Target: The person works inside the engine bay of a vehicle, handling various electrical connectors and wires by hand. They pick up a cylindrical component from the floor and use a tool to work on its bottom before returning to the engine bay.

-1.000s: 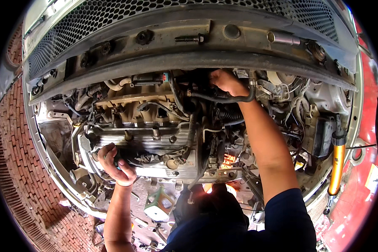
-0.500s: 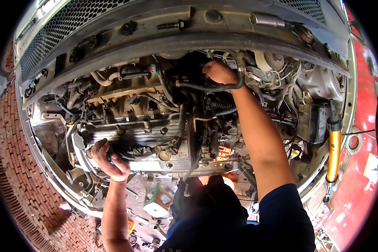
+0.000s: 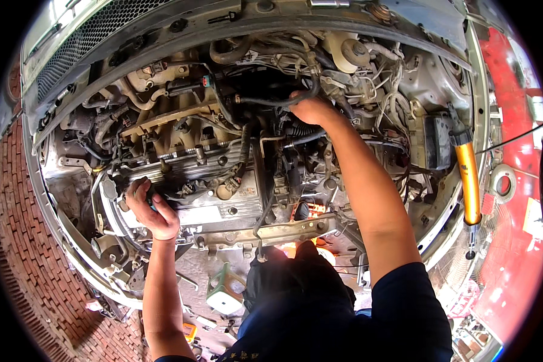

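Floor: red-brown brick paving (image 3: 33, 253) fills the far left; a paler floor shows at lower centre, where a green-and-white stool (image 3: 226, 297) stands.
Vehicle: an open engine bay spans the frame, with honeycomb mesh (image 3: 96, 51) at upper left and a gold cylindrical strut (image 3: 468, 181) slanting down at right.
Beyond: a red panel (image 3: 516, 123) curves along the right edge.
Right hand: at upper centre, the right hand (image 3: 311, 110) reaches to the edge of a dark gap, its fingertips hidden; how far it is open, and whether it grips anything, cannot be told.
Black hose: the black hose (image 3: 265, 102) runs left from just beside the right hand's fingers, and also bends upward past them.
Left hand: left of centre, the left hand (image 3: 152, 211) has half-curled fingers, with the thumb apart; a small dark teal piece (image 3: 151, 200) shows between them, but whether it is gripped is unclear.
Engine cover: the silver ribbed cover (image 3: 208, 212) lies just right of the left hand.
Writing: small gold characters mark the dark shirt (image 3: 320, 320) at bottom centre; dark marks on the strut are too small to read.
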The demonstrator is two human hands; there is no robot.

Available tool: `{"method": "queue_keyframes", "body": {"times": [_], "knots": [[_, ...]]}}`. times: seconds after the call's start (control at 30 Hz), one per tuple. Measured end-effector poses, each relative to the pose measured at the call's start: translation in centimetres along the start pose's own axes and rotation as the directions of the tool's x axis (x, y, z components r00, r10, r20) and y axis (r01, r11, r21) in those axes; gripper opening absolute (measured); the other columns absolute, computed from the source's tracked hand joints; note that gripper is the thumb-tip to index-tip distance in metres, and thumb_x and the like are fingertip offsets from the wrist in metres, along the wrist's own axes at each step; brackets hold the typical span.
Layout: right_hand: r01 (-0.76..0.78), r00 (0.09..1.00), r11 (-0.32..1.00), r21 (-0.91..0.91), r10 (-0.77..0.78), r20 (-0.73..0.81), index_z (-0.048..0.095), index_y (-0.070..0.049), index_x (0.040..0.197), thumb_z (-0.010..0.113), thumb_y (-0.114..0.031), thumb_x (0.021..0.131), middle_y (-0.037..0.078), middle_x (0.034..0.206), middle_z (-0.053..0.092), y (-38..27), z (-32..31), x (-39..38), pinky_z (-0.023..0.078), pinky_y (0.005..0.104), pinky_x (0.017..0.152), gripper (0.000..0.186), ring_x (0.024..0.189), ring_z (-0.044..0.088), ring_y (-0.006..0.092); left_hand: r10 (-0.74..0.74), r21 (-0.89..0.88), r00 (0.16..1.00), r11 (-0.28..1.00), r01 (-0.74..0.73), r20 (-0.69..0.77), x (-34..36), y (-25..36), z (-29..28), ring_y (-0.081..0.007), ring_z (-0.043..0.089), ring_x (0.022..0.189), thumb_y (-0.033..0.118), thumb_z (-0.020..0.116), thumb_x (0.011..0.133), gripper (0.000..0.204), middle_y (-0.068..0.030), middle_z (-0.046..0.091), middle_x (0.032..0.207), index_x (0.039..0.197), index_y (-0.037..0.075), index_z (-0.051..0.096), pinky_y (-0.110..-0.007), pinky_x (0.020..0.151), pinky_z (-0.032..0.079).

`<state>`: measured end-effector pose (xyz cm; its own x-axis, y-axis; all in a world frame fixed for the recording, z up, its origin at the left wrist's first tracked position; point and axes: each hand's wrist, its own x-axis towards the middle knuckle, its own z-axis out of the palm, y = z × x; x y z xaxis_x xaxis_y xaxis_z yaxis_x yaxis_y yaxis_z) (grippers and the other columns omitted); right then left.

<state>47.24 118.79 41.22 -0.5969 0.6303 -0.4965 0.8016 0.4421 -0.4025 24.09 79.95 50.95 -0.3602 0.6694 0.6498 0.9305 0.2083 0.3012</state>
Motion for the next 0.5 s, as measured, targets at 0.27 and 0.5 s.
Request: {"method": "queue_keyframes", "body": {"times": [0.27, 0.5], "knots": [[0.018, 0.999, 0.999, -0.038, -0.019, -0.033, 0.053, -0.007, 0.153, 0.063, -0.040, 0.103, 0.018, 0.156, 0.054, -0.4, -1.2, -3.9, 0.042, 0.0446, 0.119, 0.060, 0.144, 0.051, 0.0343, 0.021, 0.012, 1.000, 1.000, -0.021, -0.018, 0.0, 0.3, -0.1, -0.0422, 0.058, 0.113, 0.016, 0.048, 0.106, 0.031, -0.0257, 0.061, 0.121, 0.122, -0.009, 0.059, -0.048, 0.104, 0.043], [-0.151, 0.971, 0.988, 0.027, 0.153, -0.184, 0.064, -0.004, 0.131, 0.072, -0.039, 0.096, 0.023, 0.142, 0.062, -2.4, 0.6, -8.5, 0.047, 0.0500, 0.111, 0.050, 0.132, 0.059, 0.0364, 0.053, 0.019, 0.998, 0.998, -0.052, -0.027, 0.3, 0.3, -0.2, -0.0422, 0.059, 0.111, 0.013, 0.050, 0.103, 0.028, -0.0248, 0.062, 0.118, 0.122, -0.005, 0.061, -0.048, 0.102, 0.044]]}}
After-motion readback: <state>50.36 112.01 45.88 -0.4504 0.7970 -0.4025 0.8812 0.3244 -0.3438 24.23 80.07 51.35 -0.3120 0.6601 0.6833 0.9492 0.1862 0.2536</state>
